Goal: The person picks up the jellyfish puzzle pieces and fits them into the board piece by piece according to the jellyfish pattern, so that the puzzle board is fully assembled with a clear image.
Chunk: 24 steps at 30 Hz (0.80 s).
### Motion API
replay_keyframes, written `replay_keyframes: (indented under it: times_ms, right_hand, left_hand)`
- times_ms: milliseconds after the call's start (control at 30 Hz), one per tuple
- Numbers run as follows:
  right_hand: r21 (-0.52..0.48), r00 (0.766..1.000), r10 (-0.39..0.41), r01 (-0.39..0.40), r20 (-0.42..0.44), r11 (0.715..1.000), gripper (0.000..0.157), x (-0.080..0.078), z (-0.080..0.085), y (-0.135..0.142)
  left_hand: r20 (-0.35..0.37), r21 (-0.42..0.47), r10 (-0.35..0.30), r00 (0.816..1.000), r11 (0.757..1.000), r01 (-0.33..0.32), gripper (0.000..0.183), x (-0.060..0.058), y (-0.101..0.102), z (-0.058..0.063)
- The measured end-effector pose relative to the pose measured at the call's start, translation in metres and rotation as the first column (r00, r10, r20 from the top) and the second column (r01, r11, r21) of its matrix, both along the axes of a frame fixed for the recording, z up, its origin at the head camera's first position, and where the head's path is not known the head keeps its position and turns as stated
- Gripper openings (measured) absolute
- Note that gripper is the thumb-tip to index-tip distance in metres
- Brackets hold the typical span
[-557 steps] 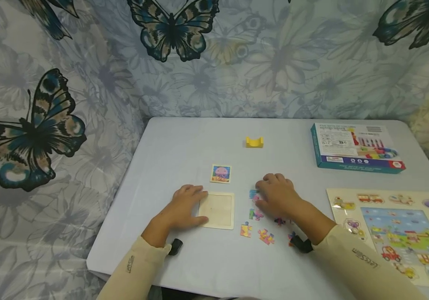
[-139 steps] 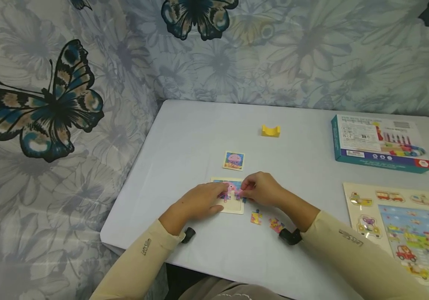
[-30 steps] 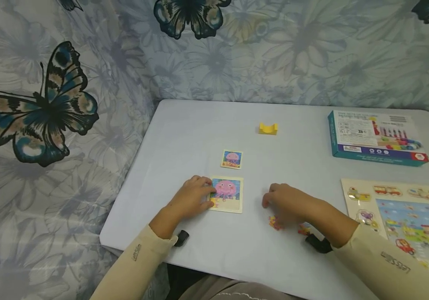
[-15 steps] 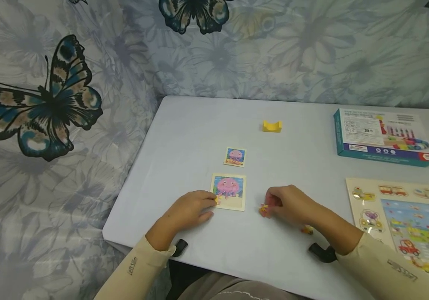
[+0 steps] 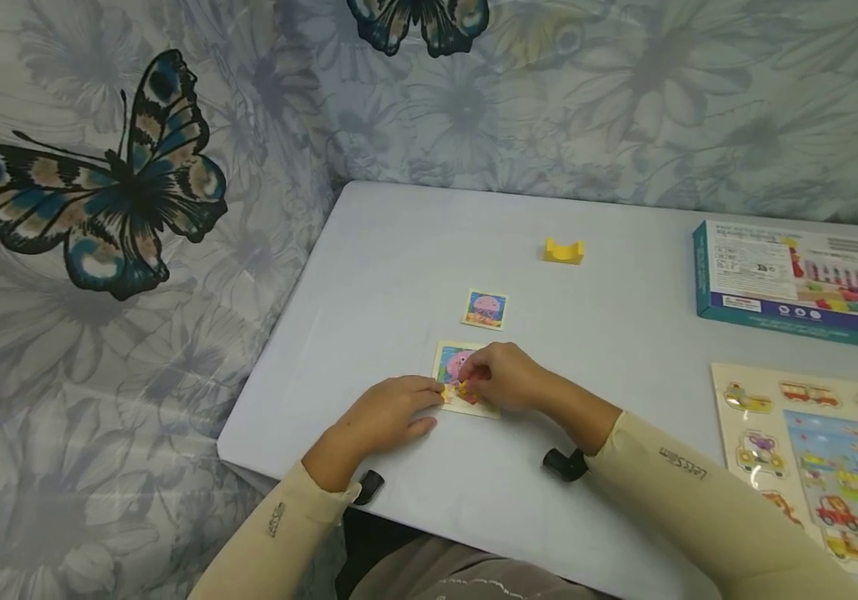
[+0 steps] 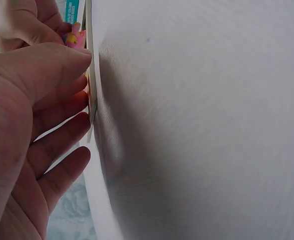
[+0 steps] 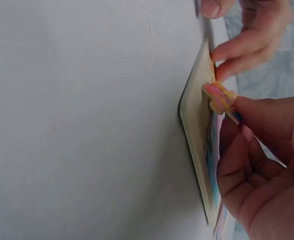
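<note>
In the head view, a square wooden puzzle tray (image 5: 483, 411) lies on the table, its upper part filled with a pink octopus-like picture. My right hand (image 5: 511, 379) reaches over it and pinches a jigsaw piece (image 7: 219, 97) between thumb and fingers. The right wrist view shows this yellow, pink and orange piece tilted at the tray's rim. At the tray's left edge, my left hand (image 5: 387, 417) rests its fingertips near a small yellow piece in the lower left corner. Its fingers are spread and loosely bent in the left wrist view.
Just behind the tray lies a small picture card (image 5: 485, 309) with the same pink creature. A yellow arched block (image 5: 564, 252) sits farther back. At right are a teal-edged box (image 5: 800, 283) and a large picture board (image 5: 729, 425). The white table's (image 5: 399, 242) front edge is near my sleeves.
My right hand picked up a jigsaw piece from the table right of the tray and carried it left over the tray. My left hand stays at the tray's left edge.
</note>
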State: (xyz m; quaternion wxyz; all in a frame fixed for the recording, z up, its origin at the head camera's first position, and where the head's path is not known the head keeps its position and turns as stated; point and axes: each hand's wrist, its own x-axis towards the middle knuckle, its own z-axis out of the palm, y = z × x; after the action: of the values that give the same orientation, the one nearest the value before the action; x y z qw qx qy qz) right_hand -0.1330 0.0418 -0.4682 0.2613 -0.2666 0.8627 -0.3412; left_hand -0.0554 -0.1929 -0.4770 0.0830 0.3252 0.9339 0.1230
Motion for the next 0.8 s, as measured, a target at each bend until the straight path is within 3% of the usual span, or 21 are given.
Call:
replay_keyframes:
  times_ms: [133, 367, 600, 800]
  right_hand:
    - [0.033, 0.992, 0.063, -0.06, -0.107, 0.998, 0.009, 0.0, -0.001, -0.01]
    - [0.037, 0.97, 0.082, -0.076, -0.229, 0.996, 0.01, 0.004, 0.0, -0.016]
    - [0.046, 0.943, 0.156, -0.149, -0.294, 0.988, 0.019, 0.005, 0.002, -0.016]
    - [0.079, 0.944, 0.127, -0.108, -0.303, 0.991, 0.026, 0.009, 0.001, -0.017]
  left_hand:
    - [-0.002, 0.013, -0.01, 1.0, 1.0, 0.01, 0.032, -0.002, 0.001, 0.001]
    - [-0.005, 0.028, -0.002, 1.0, 1.0, 0.002, 0.046, -0.002, 0.003, -0.001]
    - [-0.064, -0.003, -0.04, 0.997, 0.999, 0.04, 0.047, -0.002, 0.005, -0.004]
    - [-0.067, -0.04, -0.031, 0.997, 0.999, 0.029, 0.046, -0.001, 0.007, -0.003]
